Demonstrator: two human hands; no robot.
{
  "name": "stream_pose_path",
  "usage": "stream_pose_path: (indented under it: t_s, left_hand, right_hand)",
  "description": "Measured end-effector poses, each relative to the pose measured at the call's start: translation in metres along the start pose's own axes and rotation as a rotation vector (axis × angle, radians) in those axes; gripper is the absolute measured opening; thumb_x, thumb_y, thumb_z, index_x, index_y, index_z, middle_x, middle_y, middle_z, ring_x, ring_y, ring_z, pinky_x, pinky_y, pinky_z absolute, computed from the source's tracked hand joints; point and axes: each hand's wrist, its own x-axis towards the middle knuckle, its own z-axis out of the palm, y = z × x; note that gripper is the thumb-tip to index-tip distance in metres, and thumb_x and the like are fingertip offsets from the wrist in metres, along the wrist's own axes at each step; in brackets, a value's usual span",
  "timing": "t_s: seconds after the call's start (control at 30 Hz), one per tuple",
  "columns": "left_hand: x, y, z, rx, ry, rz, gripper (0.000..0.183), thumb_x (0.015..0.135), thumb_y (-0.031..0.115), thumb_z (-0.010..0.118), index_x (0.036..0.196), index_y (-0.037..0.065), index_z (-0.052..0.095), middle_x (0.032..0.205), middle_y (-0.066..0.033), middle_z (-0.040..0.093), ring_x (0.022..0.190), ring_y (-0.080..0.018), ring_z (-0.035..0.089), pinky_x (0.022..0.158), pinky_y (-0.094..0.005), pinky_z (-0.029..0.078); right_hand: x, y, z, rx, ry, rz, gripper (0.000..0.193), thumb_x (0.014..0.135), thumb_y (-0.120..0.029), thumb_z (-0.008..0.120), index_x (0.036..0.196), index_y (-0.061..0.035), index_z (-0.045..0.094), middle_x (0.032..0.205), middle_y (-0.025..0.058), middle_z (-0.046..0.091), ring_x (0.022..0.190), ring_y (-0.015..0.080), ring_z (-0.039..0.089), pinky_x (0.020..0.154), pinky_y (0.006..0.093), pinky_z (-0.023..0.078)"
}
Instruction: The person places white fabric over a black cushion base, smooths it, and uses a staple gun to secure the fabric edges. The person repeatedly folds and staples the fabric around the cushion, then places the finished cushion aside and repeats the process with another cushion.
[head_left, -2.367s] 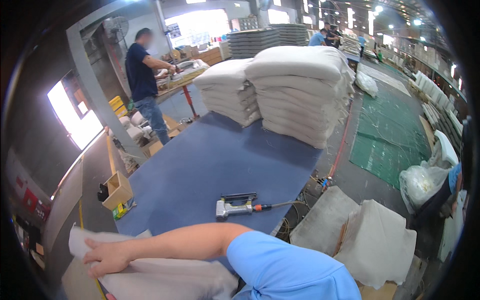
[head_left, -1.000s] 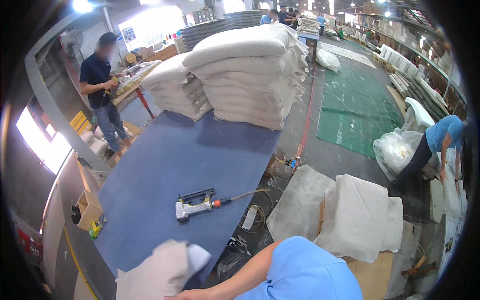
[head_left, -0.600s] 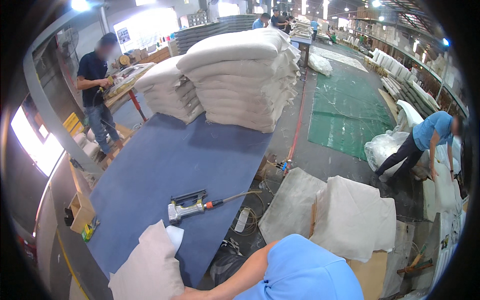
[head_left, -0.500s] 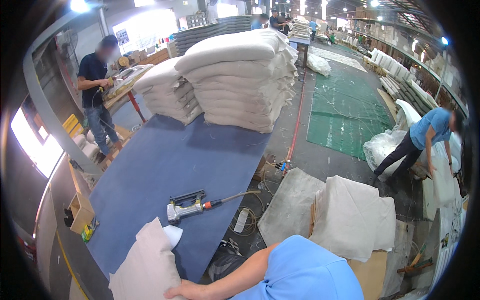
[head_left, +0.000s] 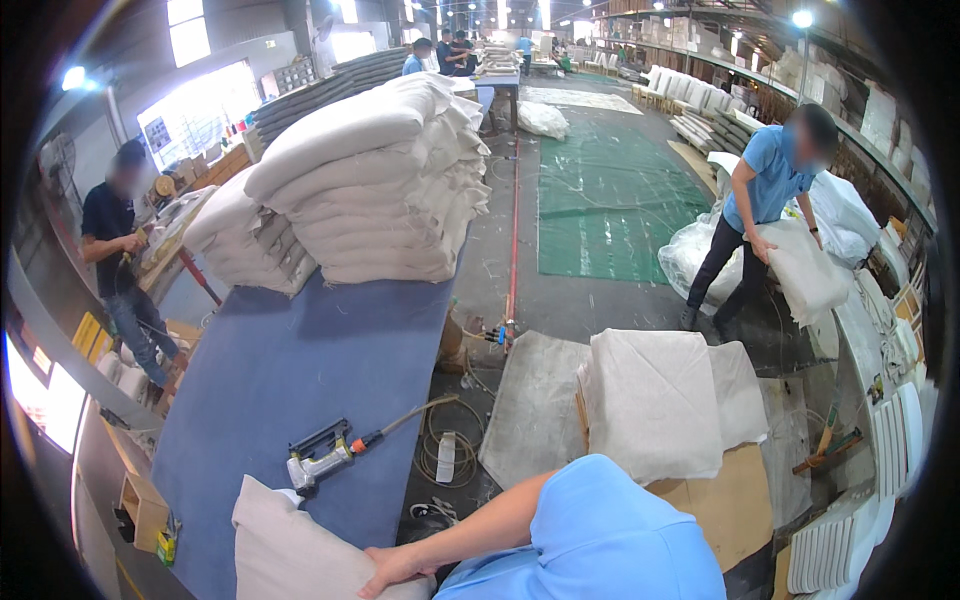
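A beige fabric-covered cushion [head_left: 285, 545] lies at the near end of the blue-topped table [head_left: 290, 360], cut off by the lower edge of the view. My right hand [head_left: 392, 568] grips its right side, the forearm coming in from the right under a light blue sleeve. My left hand is out of view. Just beyond the cushion lies a pneumatic staple gun [head_left: 322, 460], its orange-collared fitting joined to an air hose [head_left: 415, 412]. A small white piece partly shows between the gun and the cushion.
Tall stacks of beige cushions [head_left: 370, 190] fill the table's far end. Draped fabric [head_left: 655, 400] lies on a low pile at right. A wooden box [head_left: 147, 510] sits by the left edge. Co-workers stand at left [head_left: 125, 240] and right [head_left: 765, 210], the latter holding a covered cushion [head_left: 800, 270].
My view has swung to the right. The cushion under my right hand has turned and covers more of the white piece. The co-worker at right has straightened up, lifting a cushion.
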Motion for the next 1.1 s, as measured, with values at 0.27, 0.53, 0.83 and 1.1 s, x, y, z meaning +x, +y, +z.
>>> stream_pose_path:
  t_s: [0.27, 0.53, 0.83, 1.1]
  left_hand:
    - [-0.005, -0.010, -0.017, -0.031, 0.061, -0.060, 0.073, 0.104, 0.051, 0.063, 0.135, -0.015, 0.060, 0.131, -0.0240, 0.068, 0.112, -0.0333, 0.070, 0.090, -0.0437, 0.060]
    - [-0.047, -0.055, -0.105, -0.255, 0.323, -0.139, 0.075, 0.103, 0.052, 0.065, 0.134, -0.016, 0.060, 0.130, -0.0244, 0.069, 0.111, -0.0335, 0.071, 0.090, -0.0443, 0.060]
    - [-0.101, 0.086, -0.117, -0.358, 0.430, 0.183, 0.062, 0.108, 0.045, 0.057, 0.141, -0.009, 0.059, 0.139, -0.0220, 0.065, 0.121, -0.0321, 0.066, 0.098, -0.0450, 0.057]
    - [-0.013, 0.198, -0.124, -0.488, 0.193, 0.583, 0.069, 0.109, 0.040, 0.056, 0.159, -0.005, 0.040, 0.158, -0.0194, 0.051, 0.138, -0.0335, 0.056, 0.115, -0.0435, 0.047]
  right_hand:
    - [0.008, 0.006, -0.009, -0.283, 0.073, 0.229, 0.112, 0.079, -0.050, 0.089, 0.159, 0.0027, 0.029, 0.154, 0.0197, 0.049, 0.138, 0.0286, 0.052, 0.114, 0.0446, 0.043]
    - [0.001, -0.028, -0.025, -0.190, 0.053, 0.080, 0.096, 0.080, -0.045, 0.091, 0.148, 0.0075, 0.047, 0.138, 0.0200, 0.064, 0.127, 0.0282, 0.062, 0.109, 0.0396, 0.048]
    - [0.001, -0.104, -0.047, -0.096, -0.041, -0.270, 0.101, 0.080, -0.035, 0.093, 0.154, 0.0058, 0.037, 0.145, 0.0183, 0.056, 0.135, 0.0256, 0.054, 0.115, 0.0399, 0.044]
    - [0.019, -0.190, -0.096, 0.138, -0.029, -0.528, 0.107, 0.073, -0.014, 0.094, 0.159, 0.0010, 0.031, 0.149, 0.0130, 0.053, 0.139, 0.0241, 0.050, 0.119, 0.0425, 0.040]
